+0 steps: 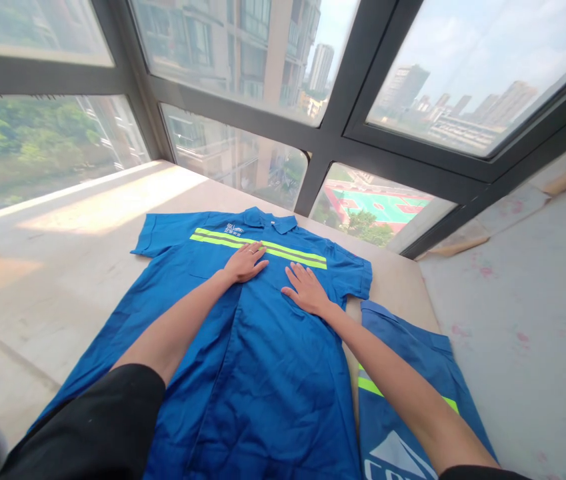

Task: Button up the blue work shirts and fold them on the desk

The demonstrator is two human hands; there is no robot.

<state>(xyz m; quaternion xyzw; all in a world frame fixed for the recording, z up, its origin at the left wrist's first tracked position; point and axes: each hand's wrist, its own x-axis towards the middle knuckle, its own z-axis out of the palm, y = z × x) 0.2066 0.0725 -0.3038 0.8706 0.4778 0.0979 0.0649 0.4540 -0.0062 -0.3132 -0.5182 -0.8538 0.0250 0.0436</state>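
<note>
A blue short-sleeved work shirt (257, 373) with yellow-green reflective stripes across the chest lies spread flat, front up, on a beige ledge (63, 267). My left hand (245, 262) rests flat on the chest just below the stripes, fingers stretched out and together. My right hand (305, 288) lies flat beside it on the shirt's right chest, fingers spread. Neither hand holds anything.
A second blue garment (413, 400) with a yellow-green stripe and a white logo lies folded at the right, partly under my right forearm. Large dark-framed windows (333, 120) rise behind the ledge. A pale wall (537, 300) stands at the right.
</note>
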